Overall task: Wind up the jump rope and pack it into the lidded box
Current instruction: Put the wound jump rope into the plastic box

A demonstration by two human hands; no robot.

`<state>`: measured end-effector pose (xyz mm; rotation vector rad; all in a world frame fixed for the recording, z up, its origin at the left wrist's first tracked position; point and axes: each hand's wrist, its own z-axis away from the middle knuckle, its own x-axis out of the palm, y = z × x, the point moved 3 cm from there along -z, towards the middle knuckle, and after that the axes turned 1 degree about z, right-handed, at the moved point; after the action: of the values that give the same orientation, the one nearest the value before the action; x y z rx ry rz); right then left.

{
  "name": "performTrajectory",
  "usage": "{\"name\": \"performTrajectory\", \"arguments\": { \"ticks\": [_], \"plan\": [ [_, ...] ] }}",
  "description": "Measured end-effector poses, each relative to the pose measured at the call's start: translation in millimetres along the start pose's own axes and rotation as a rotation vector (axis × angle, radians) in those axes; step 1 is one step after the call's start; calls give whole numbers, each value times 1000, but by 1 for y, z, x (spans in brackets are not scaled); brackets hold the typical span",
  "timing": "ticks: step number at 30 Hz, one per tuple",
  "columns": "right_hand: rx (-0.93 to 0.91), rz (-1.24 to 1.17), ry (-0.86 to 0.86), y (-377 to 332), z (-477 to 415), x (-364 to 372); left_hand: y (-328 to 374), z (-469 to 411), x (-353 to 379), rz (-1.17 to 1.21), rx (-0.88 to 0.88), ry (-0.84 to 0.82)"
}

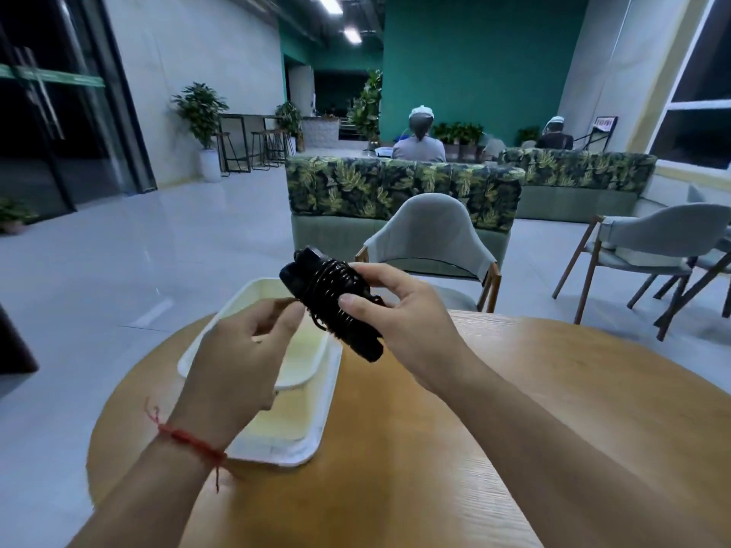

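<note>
Motion blur softens the jump rope [334, 300], so the black handles read as one dark bundle with cord coils around the middle, and the left hand [241, 350] covers part of the open white box [221, 322], with its lid [312, 421] lying under it on the round tabletop [435, 448]. The right hand [399, 314] grips the bundle, thumb on the near side and fingers [372, 272] over the far side, held above the box's right edge; the left fingers pinch the loose cord end just left of it. The right half of the tabletop lies bare, a grey chair [431, 235] beyond its far edge.
</note>
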<state>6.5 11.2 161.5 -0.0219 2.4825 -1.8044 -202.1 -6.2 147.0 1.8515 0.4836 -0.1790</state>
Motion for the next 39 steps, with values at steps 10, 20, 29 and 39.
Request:
{"name": "performTrajectory", "arguments": {
  "ticks": [10,20,29,39],
  "plan": [
    [191,893,-428,72,-140,97,-94,-56,-48,-249,-376,1],
    [287,1509,-971,145,-147,146,-115,-62,-52,-265,-425,-75],
    [-24,1590,-443,115,-162,118,-112,-61,-52,-231,-442,-53],
    [812,510,81,116,-121,45,-92,-58,-42,-193,-331,4]
  ]
}}
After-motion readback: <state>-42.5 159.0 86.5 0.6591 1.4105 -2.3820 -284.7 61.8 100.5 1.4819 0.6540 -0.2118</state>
